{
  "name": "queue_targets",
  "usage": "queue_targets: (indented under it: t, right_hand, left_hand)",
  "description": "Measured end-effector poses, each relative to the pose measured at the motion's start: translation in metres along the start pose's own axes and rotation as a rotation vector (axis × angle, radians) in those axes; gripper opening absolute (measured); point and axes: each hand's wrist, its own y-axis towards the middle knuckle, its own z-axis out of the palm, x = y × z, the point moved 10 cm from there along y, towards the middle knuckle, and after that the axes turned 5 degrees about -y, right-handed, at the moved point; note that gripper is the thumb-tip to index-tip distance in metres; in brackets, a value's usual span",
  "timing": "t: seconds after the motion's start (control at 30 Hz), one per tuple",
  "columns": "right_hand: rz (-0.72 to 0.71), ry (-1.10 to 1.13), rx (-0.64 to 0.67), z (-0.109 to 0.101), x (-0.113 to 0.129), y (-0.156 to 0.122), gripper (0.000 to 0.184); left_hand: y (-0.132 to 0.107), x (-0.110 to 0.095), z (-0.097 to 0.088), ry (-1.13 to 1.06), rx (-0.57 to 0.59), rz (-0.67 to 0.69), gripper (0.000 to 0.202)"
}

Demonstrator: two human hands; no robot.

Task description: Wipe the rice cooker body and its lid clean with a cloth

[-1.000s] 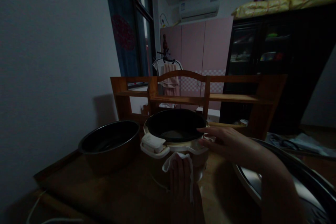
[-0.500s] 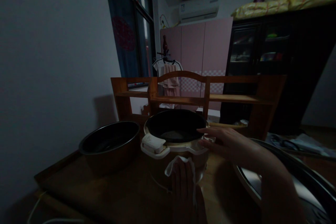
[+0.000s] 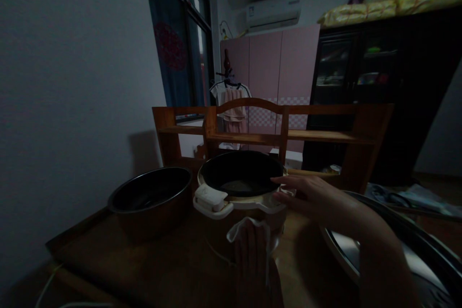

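Note:
An electric cooker (image 3: 245, 201) with a pale rim and a dark, hollow inside stands lidless before me on the wooden table. My left hand (image 3: 250, 250) lies flat against its front, fingers together, pressing a white cloth (image 3: 236, 232) to the outer wall. The cloth's edges show around the fingers. On the cooker's right side, my right hand (image 3: 306, 192) grips the rim, fingertips over the edge and thumb below. A white handle (image 3: 211, 197) juts from the cooker's front left. To the left sits a dark-lined inner pot (image 3: 151, 209).
At the right, a large round lid (image 3: 346, 245) leans under my right forearm. A wooden shelf rack (image 3: 249, 138) rises behind the cooker. The wall (image 3: 79, 106) borders the table on the left, and a pale cord (image 3: 46, 286) hangs at the lower left.
My left hand and the cloth have shifted very slightly on the cooker's front. My right hand stays at the rim, and the cooker and pot have not moved.

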Motion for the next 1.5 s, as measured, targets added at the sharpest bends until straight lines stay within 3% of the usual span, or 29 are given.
queue_targets:
  t: [0.23,0.77,1.07,1.5]
  right_hand:
    - [0.003,-0.01,0.017,0.001,-0.002,0.001,0.055]
    - [0.007,-0.014,0.036,0.001,0.002,0.002,0.055]
    - [0.023,0.008,0.046,0.002,-0.001,0.0,0.057]
    - [0.0,-0.007,0.034,-0.002,0.002,-0.001,0.055]
  left_hand:
    - [0.012,0.014,-0.01,0.017,-0.015,0.023,0.069]
    - [0.004,0.007,-0.002,-0.057,-0.006,-0.018,0.068]
    - [0.022,0.015,-0.032,-0.144,-0.02,-0.062,0.042]
    - [0.024,0.026,-0.038,-0.218,-0.06,-0.143,0.049]
